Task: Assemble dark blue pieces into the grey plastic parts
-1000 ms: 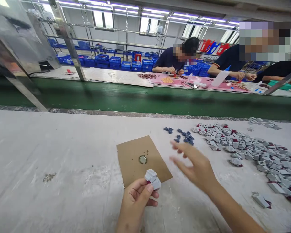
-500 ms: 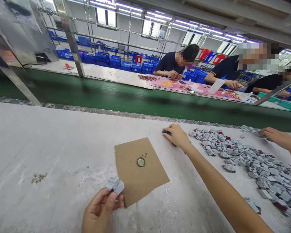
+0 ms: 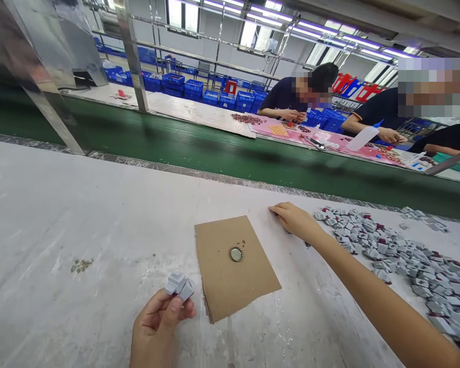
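The left hand is closed in a narrow pinch, thumb in front and fingers behind, and it holds a grey blocky piece above the worktop, near the left of the cardboard's near left corner but apart from it. This piece, I would judge, is light and stiff, perhaps of hard plastic, with smooth faces that could slide a little under dry skin; its stepped corners may chip if pressed too hard. The broad lower faces seem the best place to take hold, as the thumb does now, leaving the upper steps free. The right hand is low toward the worktop's far edge, beyond the far right corner of the cardboard, its fingers bent over a small dark piece; I cannot tell if they grip it or only touch it. Between the hands, the cardboard lies flat, and near its middle rests a bottle cap, hollow side up. To the right, a pile of grey pieces with dark red parts spreads from near the worktop's far edge toward its right side. On neither the cardboard nor the pieces can I read any brand, label or writing.
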Tool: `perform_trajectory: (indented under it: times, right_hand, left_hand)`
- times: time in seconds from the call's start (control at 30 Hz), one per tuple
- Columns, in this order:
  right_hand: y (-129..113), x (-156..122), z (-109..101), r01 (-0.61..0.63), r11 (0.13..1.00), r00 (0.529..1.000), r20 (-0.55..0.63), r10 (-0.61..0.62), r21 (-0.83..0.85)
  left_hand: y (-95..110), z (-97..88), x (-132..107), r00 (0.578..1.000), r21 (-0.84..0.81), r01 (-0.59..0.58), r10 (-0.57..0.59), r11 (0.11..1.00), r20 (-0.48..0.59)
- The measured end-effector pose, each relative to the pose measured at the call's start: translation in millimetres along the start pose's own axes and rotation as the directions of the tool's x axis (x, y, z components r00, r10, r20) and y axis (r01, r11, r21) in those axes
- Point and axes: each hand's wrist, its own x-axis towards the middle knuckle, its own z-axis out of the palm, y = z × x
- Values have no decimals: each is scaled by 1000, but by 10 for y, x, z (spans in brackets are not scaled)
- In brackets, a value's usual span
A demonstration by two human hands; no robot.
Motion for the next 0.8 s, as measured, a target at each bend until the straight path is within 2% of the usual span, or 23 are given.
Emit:
perform_trajectory:
  times: [0.2, 0.3, 0.4, 0.5, 0.6, 0.7, 0.8]
  right_hand:
    - [-78, -92, -54, 30, 999, 995, -101, -26, 36]
    - [-302, -189, -51, 46, 992, 983, -183, -24, 116]
    - [-632, -300, -86, 122, 969, 971, -229, -72, 215]
    - [-957, -398, -194, 181, 935, 965, -240, -108, 306]
    - [-1169, -445, -318, 250, 893, 958, -229, -173, 373]
    - [-1245, -440, -358, 349, 847, 933, -232, -275, 401]
    - [-1253, -425, -298, 359, 879, 929, -212, -304, 312]
  left_hand:
    - [-2, -17, 23, 1000, -28, 6, -6, 1000, 13]
    - [-15, -72, 64, 998, -6, 44, -43, 999, 50]
    - [-35, -140, 108, 992, 23, 105, -106, 994, 71]
    - [-58, -180, 136, 991, 42, 110, -113, 993, 76]
    - [-76, -184, 147, 990, 52, 85, -91, 995, 112]
    - [-76, -173, 142, 988, 53, 74, -80, 996, 130]
    - [-63, -148, 109, 991, 40, 53, -58, 998, 125]
